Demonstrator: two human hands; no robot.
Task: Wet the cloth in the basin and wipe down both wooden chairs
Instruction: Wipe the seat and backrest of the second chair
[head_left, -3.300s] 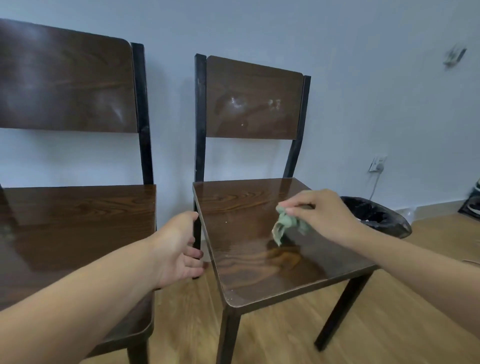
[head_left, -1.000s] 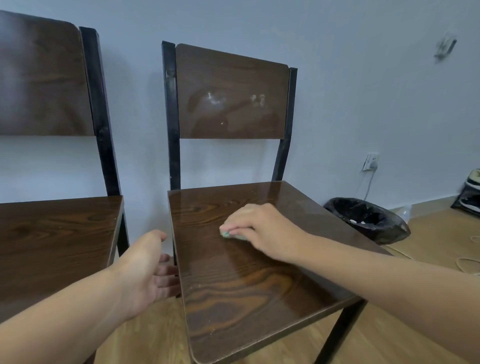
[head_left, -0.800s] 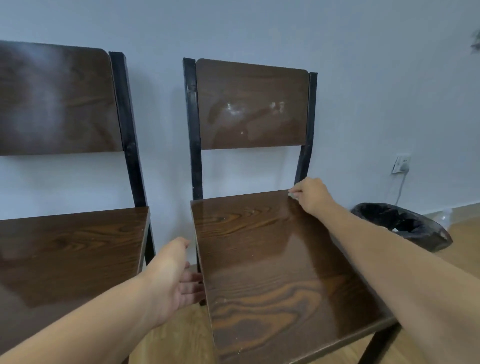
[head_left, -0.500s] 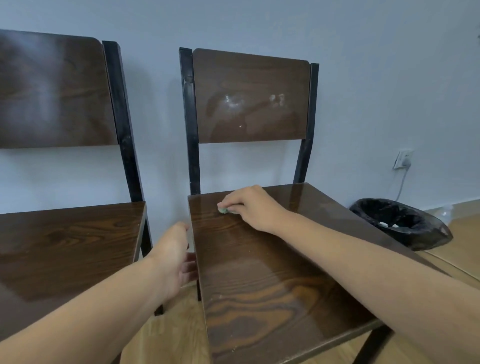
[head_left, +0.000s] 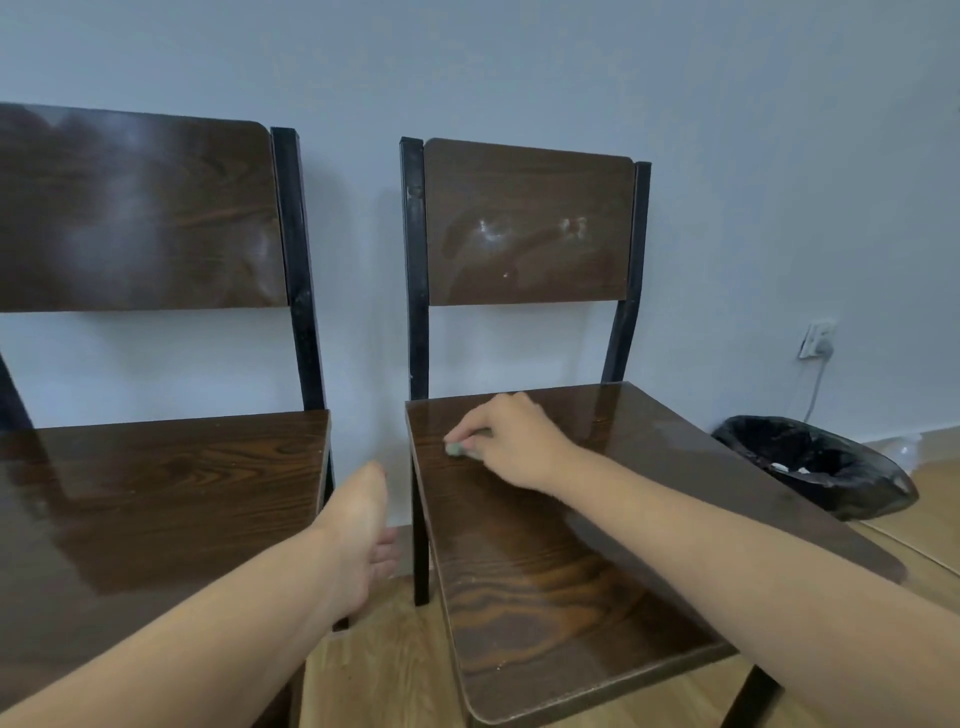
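Two dark wooden chairs with black metal frames stand side by side against the wall. My right hand (head_left: 506, 441) presses a small green cloth (head_left: 455, 449) onto the back left part of the right chair's seat (head_left: 545, 587); only a corner of the cloth shows under my fingers. The seat looks wet and glossy, and smears show on its backrest (head_left: 527, 228). My left hand (head_left: 363, 525) hangs in the gap between the chairs, fingers loosely apart, holding nothing. The left chair's seat (head_left: 156, 493) lies beside it. No basin is in view.
A black-lined waste bin (head_left: 810, 462) sits on the wooden floor to the right of the right chair. A wall socket (head_left: 816, 339) with a plugged cable is above it. The pale wall runs close behind both chairs.
My right hand swept the cloth from the seat's middle to its back right corner, then across to the back left. My left hand stayed in the gap between the chairs.
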